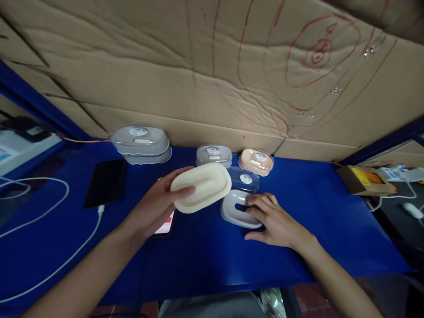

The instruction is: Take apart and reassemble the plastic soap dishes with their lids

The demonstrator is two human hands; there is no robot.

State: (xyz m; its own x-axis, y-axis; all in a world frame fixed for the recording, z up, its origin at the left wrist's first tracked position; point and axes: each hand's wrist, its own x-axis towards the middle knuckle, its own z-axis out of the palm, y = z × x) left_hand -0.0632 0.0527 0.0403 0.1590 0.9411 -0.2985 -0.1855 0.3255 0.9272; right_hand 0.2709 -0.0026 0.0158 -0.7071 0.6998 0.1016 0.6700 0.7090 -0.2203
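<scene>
In my left hand is a shallow cream oval dish point(207, 189), tilted above the table, its hollow side showing. My left hand point(172, 192) grips its left end, with the thumb lying inside. On the table, a light grey oval dish with a dark slot point(232, 211) lies under the fingers of my right hand point(270, 218). Those fingers curl over its right side by the slot, and the thumb sits near its front edge. Just behind it lies a clear oval lid point(245, 179) with a round white label. A lit phone point(165, 226) is partly covered by my left hand.
Along the cardboard wall point(149, 79) stand stacked grey oval boxes with clear lids point(141, 145), another grey box point(214, 154) and a peach box point(256, 161). A black device point(105, 183) with a white cable point(89, 236) lies left. A small cardboard box point(362, 180) stands right.
</scene>
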